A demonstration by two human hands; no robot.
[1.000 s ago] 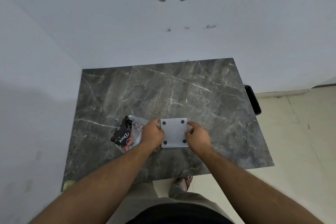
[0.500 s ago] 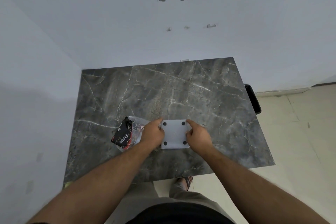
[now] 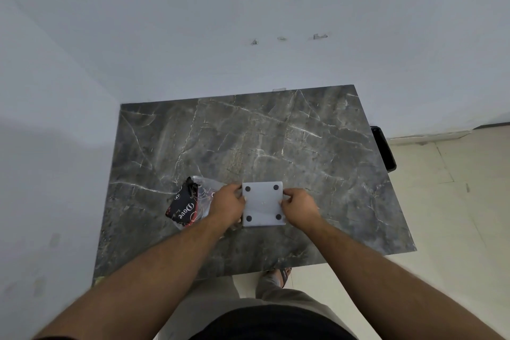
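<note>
A white square device (image 3: 263, 203) with a dark round pad near each corner lies on the dark marble table (image 3: 276, 141), towards the front edge. My left hand (image 3: 227, 205) grips its left side and my right hand (image 3: 298, 205) grips its right side, fingers curled over the edges. Just left of my left hand sits a clear plastic bag (image 3: 202, 190) with a black and red Dove packet (image 3: 183, 205) inside; my left wrist hides part of the bag.
The table stands in a corner, with white walls at its back and left. A black object (image 3: 385, 148) pokes out below the table's right edge. Pale floor tiles lie to the right. My sandalled foot (image 3: 284, 274) shows under the front edge.
Both hands have shifted slightly on the device, my right thumb now curling over its right edge. The device has hardly moved on the table.
</note>
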